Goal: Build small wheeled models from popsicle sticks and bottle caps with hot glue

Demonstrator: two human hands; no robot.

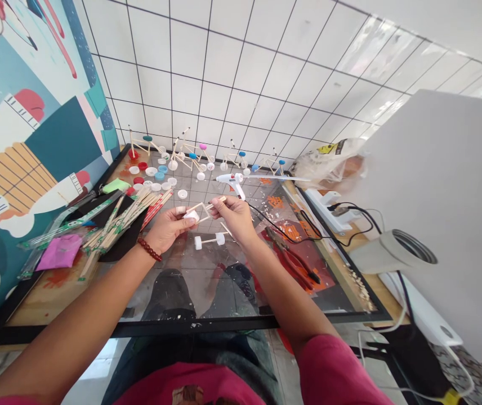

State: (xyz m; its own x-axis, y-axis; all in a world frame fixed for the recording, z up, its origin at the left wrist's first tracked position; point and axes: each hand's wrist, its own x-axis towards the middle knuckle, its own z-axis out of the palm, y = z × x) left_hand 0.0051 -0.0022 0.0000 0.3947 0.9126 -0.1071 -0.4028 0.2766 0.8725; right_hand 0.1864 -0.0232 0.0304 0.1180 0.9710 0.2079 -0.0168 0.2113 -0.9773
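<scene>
My left hand (167,226), with a beaded bracelet at the wrist, is closed on a small frame of wooden sticks (204,211). A white cap (191,215) sits at the frame's left end, by my left fingertips. My right hand (236,216) pinches the frame's far right side, where a short stick lies along its fingers; whether that stick is joined to the frame I cannot tell. Below them, a stick with a white cap at each end (209,241) lies on the glass tabletop (224,281). Just beyond my right hand lies a white glue gun (233,181).
Several stick-and-cap models (194,156) stand along the tiled wall. Loose caps (159,176) and a pile of wooden chopsticks (116,222) are at left. Red-handled pliers (295,264) and a black cord (283,236) lie at right, near a power strip (329,211).
</scene>
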